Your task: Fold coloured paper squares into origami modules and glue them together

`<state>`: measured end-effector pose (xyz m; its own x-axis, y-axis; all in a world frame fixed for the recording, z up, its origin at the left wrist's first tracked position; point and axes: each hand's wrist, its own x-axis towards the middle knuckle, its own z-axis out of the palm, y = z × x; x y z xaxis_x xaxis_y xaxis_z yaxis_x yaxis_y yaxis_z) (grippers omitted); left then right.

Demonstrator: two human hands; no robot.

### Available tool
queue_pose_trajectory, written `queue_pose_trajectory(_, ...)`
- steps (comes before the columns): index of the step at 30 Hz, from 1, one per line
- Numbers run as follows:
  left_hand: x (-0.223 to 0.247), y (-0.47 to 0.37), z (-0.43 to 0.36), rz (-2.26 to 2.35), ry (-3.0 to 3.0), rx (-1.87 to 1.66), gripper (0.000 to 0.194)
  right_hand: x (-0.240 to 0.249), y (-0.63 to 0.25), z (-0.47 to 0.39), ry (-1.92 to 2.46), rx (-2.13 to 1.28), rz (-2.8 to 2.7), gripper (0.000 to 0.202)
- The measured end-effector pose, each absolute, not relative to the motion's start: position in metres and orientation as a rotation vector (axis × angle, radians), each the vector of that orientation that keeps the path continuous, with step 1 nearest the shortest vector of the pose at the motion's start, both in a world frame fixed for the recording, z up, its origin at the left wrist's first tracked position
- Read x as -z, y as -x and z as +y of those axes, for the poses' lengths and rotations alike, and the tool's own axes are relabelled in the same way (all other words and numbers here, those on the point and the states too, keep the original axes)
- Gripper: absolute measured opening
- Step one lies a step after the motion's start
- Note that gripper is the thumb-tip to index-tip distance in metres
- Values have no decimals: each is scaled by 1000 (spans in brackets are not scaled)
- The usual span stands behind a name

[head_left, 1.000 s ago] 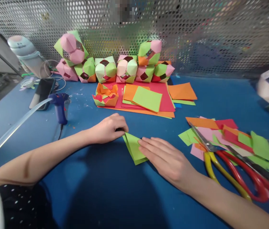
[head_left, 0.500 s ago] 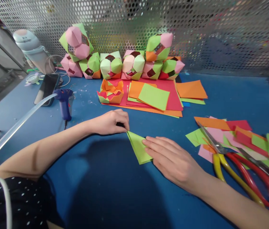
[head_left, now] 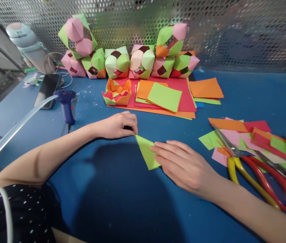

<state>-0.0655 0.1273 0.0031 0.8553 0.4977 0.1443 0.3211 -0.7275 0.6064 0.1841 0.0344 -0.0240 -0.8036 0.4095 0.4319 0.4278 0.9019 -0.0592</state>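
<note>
A green paper [head_left: 146, 153], folded into a triangle, lies on the blue table [head_left: 122, 209] between my hands. My left hand [head_left: 122, 125] pinches its upper left tip between thumb and fingers. My right hand [head_left: 183, 165] lies flat over the paper's right part, its fingers stretched out side by side, and covers that corner. Beyond my hands, a stack of coloured paper [head_left: 164, 96] has green and orange squares on top. An orange, red and green folded piece [head_left: 117, 92] sits at the stack's left end.
Several folded paper shapes [head_left: 117, 64] line the perforated metal panel [head_left: 132, 20]. Paper scraps, yellow-handled scissors [head_left: 246, 175] and red-handled scissors [head_left: 269, 182] lie at right. A blue glue gun [head_left: 67, 106], phone [head_left: 48, 89] and bottle [head_left: 27, 44] are at left.
The whole view has shifted slightly, so most things on the table appear a little higher. Both hands keep nearly the same hold on the green paper.
</note>
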Motion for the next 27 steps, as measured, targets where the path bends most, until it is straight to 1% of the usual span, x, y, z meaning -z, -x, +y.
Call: queue_pose_trajectory(27, -3, 63, 129, 607, -2429, -378, 15, 20, -187, 36, 596, 25, -2694, 21)
